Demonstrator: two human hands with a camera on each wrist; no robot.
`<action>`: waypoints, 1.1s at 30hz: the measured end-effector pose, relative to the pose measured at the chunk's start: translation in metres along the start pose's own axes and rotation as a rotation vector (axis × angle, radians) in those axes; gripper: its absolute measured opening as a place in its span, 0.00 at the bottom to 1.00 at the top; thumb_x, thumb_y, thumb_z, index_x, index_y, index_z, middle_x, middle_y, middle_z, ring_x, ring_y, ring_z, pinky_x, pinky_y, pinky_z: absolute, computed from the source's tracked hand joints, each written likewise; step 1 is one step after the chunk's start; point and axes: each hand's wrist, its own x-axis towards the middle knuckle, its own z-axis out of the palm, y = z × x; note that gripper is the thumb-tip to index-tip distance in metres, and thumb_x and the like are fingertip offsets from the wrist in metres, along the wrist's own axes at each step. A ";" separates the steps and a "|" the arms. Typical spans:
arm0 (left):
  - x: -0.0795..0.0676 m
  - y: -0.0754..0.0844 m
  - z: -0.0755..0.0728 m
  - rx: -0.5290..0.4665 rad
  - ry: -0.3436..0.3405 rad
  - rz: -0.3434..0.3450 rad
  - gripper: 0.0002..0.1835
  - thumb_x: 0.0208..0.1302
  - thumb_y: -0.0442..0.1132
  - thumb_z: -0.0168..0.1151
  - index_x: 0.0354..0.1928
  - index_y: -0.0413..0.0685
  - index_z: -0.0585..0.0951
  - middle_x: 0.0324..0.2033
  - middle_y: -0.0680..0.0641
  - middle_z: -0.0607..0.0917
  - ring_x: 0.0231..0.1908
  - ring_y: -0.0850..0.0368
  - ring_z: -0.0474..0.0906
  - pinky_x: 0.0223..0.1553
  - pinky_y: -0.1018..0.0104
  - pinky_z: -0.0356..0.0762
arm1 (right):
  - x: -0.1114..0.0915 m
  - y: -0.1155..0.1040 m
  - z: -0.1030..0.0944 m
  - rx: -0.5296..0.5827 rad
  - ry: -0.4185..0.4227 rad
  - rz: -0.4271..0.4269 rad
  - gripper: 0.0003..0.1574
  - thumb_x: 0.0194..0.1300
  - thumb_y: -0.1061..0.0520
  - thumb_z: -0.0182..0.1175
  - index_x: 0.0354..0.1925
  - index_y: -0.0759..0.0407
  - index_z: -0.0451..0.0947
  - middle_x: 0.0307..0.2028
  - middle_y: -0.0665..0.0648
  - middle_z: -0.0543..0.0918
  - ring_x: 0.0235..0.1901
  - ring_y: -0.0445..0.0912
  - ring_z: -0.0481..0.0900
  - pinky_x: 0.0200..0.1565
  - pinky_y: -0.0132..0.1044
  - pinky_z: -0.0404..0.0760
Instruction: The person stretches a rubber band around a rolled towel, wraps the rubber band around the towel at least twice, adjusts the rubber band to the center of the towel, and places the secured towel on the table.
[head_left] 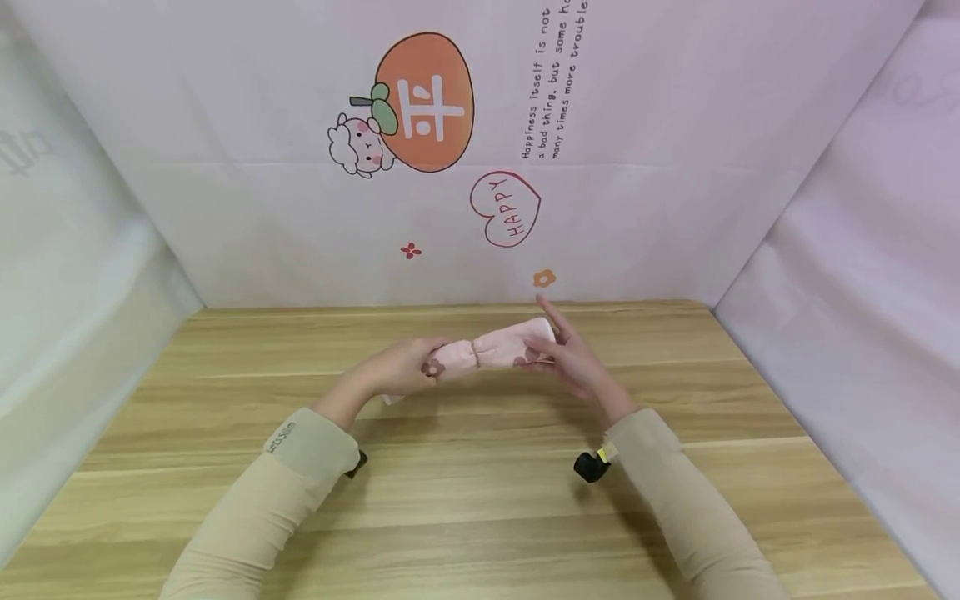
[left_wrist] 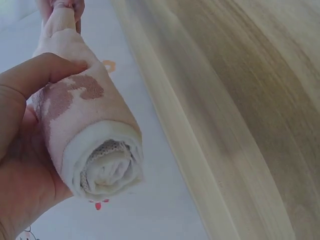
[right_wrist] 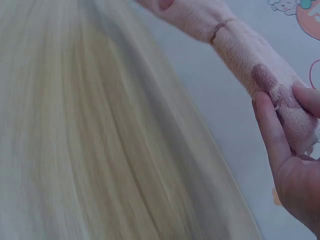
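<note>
A pink towel (head_left: 498, 344) with darker flower patches is rolled into a tube, and a thin brown band (right_wrist: 215, 33) cinches its middle. My left hand (head_left: 407, 363) grips the left part of the roll, thumb over the top in the left wrist view. There the towel's white spiral end (left_wrist: 107, 167) faces the camera. At the other end, my right hand (head_left: 576, 360) pinches the roll between thumb and fingers, with one finger stretched out past it. The roll slants in the head view, its right end higher up the frame.
Beneath the hands lies a wood-grain table (head_left: 465, 517). White sheeting with printed cartoons and words forms a back wall (head_left: 630, 200), and more sheeting hangs along both sides. Small black devices (head_left: 591, 467) sit at both wrists.
</note>
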 end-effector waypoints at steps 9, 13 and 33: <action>-0.003 -0.004 0.000 0.045 -0.007 -0.019 0.31 0.62 0.27 0.64 0.69 0.36 0.72 0.43 0.44 0.81 0.42 0.51 0.74 0.46 0.56 0.73 | -0.003 -0.001 -0.008 -0.218 -0.034 -0.015 0.27 0.77 0.67 0.54 0.70 0.72 0.66 0.38 0.54 0.76 0.35 0.42 0.82 0.48 0.43 0.85; -0.006 -0.005 0.000 0.078 -0.005 -0.036 0.26 0.68 0.29 0.63 0.68 0.38 0.74 0.49 0.43 0.83 0.48 0.49 0.78 0.54 0.52 0.76 | -0.005 -0.003 -0.013 -0.305 -0.039 0.034 0.27 0.75 0.66 0.57 0.68 0.73 0.67 0.43 0.54 0.77 0.40 0.44 0.81 0.53 0.56 0.81; -0.023 -0.032 -0.005 0.054 -0.006 -0.140 0.20 0.55 0.22 0.70 0.50 0.43 0.80 0.41 0.47 0.83 0.39 0.52 0.76 0.43 0.56 0.76 | -0.011 -0.006 -0.021 -0.582 -0.160 0.184 0.34 0.64 0.62 0.71 0.65 0.69 0.73 0.47 0.63 0.82 0.39 0.50 0.82 0.43 0.50 0.86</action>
